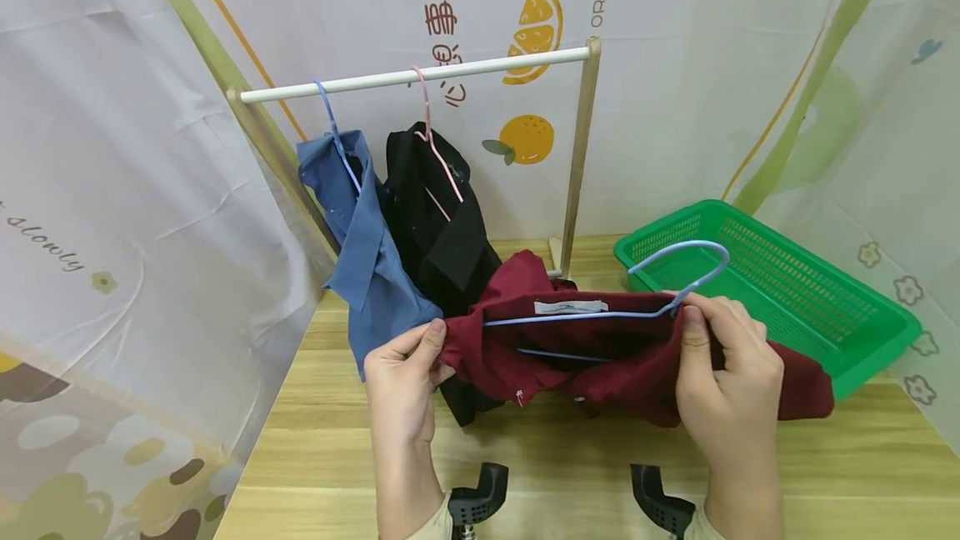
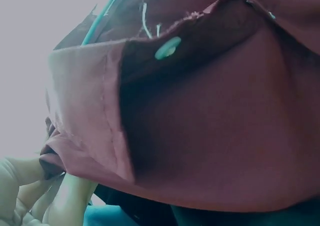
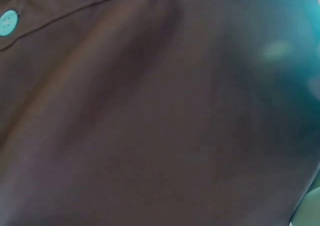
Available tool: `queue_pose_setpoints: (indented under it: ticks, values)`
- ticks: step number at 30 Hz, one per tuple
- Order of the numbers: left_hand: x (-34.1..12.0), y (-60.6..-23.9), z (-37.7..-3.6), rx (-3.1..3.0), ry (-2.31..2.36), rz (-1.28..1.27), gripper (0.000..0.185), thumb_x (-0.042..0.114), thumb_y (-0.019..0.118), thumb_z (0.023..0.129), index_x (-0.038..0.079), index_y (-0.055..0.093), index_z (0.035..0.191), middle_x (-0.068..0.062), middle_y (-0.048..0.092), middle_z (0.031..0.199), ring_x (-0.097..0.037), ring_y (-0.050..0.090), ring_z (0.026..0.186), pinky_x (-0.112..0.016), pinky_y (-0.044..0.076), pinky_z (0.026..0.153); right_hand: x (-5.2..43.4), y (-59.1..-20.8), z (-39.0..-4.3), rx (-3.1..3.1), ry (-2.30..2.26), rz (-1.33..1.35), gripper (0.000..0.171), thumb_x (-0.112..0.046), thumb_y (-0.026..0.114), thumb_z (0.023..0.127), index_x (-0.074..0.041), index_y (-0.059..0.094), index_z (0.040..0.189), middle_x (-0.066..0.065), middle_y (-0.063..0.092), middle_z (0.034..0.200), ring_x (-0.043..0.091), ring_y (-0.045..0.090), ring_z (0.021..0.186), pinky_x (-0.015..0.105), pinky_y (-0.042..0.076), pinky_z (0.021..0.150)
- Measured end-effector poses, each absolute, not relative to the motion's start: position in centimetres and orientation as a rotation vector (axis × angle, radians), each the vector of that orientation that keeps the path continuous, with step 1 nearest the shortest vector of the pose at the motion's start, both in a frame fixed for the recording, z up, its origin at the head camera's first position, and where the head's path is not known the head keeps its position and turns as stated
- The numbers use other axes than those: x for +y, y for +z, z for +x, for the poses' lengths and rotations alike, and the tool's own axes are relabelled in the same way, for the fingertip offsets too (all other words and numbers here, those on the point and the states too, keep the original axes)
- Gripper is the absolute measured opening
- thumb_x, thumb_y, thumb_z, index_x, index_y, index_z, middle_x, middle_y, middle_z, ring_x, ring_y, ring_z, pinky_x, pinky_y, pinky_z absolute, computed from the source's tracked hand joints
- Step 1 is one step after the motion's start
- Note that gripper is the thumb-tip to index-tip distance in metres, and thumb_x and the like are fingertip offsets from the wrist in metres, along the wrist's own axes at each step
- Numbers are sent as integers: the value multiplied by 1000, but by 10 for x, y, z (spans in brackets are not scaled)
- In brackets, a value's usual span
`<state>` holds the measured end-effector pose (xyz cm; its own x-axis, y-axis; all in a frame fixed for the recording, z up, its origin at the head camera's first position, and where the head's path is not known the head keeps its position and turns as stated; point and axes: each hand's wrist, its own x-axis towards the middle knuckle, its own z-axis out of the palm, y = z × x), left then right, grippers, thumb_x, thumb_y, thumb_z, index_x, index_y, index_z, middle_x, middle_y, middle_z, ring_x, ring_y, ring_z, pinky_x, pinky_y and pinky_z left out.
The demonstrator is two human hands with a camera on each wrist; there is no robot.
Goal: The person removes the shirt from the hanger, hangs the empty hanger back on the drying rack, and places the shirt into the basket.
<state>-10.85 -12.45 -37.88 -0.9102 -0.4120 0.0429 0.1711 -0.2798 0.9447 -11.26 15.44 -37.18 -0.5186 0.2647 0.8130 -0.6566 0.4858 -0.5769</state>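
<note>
A dark red shirt (image 1: 637,377) is held up over the table, its collar opening facing me and a white label inside. Through the opening runs a light blue clothes hanger (image 1: 577,317), whose hook sticks up at the right. My left hand (image 1: 401,390) pinches the shirt's left edge between thumb and fingers. On the other side my right hand (image 1: 727,373) grips the shirt close to the base of the hook, its thumb in front. In the left wrist view the cloth (image 2: 225,126) shows a button and loose threads; shirt fabric (image 3: 150,126) fills most of the right wrist view.
Behind stands a small rack with a white rail (image 1: 487,67) and wooden posts. A blue shirt (image 1: 367,248) and a black shirt (image 1: 450,248) hang there on hangers. A green plastic basket (image 1: 757,232) sits at the right on the wooden table (image 1: 307,457).
</note>
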Motion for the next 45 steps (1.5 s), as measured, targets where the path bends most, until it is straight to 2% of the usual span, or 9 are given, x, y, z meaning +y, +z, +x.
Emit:
queue_pose_setpoints:
  ticks: [4,10,15,22,28,33,36,42,45]
  values:
    - [-126,-381,-109,-1564,-2344,256,27,4,68,103,13,85,84,3,71,71,-6,61,57,-18,56,56,154,-373,-113,-1760,1216,334,14,10,63,99,13,75,105,-28,66,106,-11,62,101,17,35,88]
    - [-127,-387,-112,-1471,-2497,211,30,11,65,106,14,84,83,4,64,71,-6,54,57,-17,48,53,154,-373,-112,-1773,1228,313,14,7,61,101,13,74,104,-31,63,106,-11,60,101,16,35,89]
    - [-126,-390,-115,-1388,-2596,213,33,13,63,107,15,84,81,6,66,67,-3,55,52,-14,48,51,154,-372,-111,-1766,1243,283,16,4,60,104,13,73,101,-32,63,103,-12,58,99,17,33,88]
    - [-125,-393,-116,-1333,-2669,141,29,18,67,105,15,83,82,7,69,67,0,59,54,-12,49,52,154,-373,-111,-1756,1252,258,17,4,59,104,14,72,100,-33,63,102,-12,58,98,17,32,88]
    - [-124,-395,-116,-1297,-2705,80,26,13,66,105,13,83,85,6,71,71,-1,61,57,-12,52,55,152,-372,-110,-1773,1262,200,17,3,60,104,13,73,102,-38,62,100,-14,56,97,17,32,90]
    - [-119,-394,-117,-1314,-2647,152,38,2,56,107,13,81,81,5,65,69,-2,56,57,-12,50,53,148,-371,-109,-1765,1277,177,17,2,60,104,13,73,100,-38,62,98,-13,56,96,18,31,89]
    - [-115,-393,-119,-1334,-2594,197,43,-6,52,105,13,78,76,5,63,69,-3,58,57,-14,50,52,144,-370,-108,-1765,1304,147,18,2,60,105,12,72,99,-38,63,98,-12,56,95,18,31,88]
    - [-109,-398,-123,-1355,-2557,201,45,-7,47,102,14,76,75,5,63,64,-5,59,54,-16,51,53,139,-372,-106,-1766,1355,34,18,0,60,105,10,74,101,-35,63,96,-9,56,93,18,33,86]
    - [-105,-400,-124,-1368,-2535,173,45,-7,47,103,14,74,74,5,59,61,-6,53,50,-15,46,49,137,-372,-105,-1777,1371,-10,18,-1,60,105,9,74,100,-26,66,94,-7,56,93,17,34,87]
